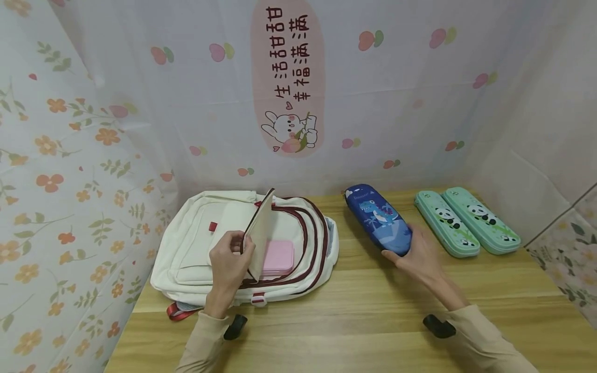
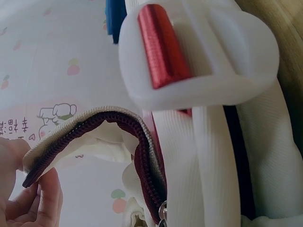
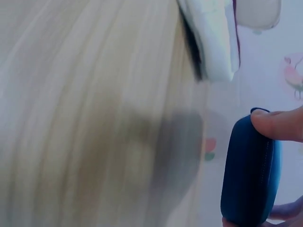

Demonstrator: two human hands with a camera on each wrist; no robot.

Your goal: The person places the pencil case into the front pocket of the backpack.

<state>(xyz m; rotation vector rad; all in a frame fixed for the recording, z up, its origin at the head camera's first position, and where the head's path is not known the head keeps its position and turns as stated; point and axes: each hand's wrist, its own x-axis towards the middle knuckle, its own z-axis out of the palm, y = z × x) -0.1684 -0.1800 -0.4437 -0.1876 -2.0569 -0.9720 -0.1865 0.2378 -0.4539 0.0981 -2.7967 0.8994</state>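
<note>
Wood-grain counter (image 1: 354,331) stands before a fruit-print cloth backdrop (image 1: 196,109) and carries a white backpack (image 1: 191,261), whose front flap (image 1: 261,235) the left hand (image 1: 229,259) pinches by its edge and holds raised, exposing a pink box (image 1: 280,257) in the open pocket. Between the backpack and two mint panda cases (image 1: 446,224), as I see it, the right hand (image 1: 420,259) grips the near end of a blue dinosaur case (image 1: 380,220), thumb opposing fingers. For good execution, I judge, keep the flap drawn well back, grip the case firmly across its width, and avoid snagging the zip edge (image 2: 144,161).
</note>
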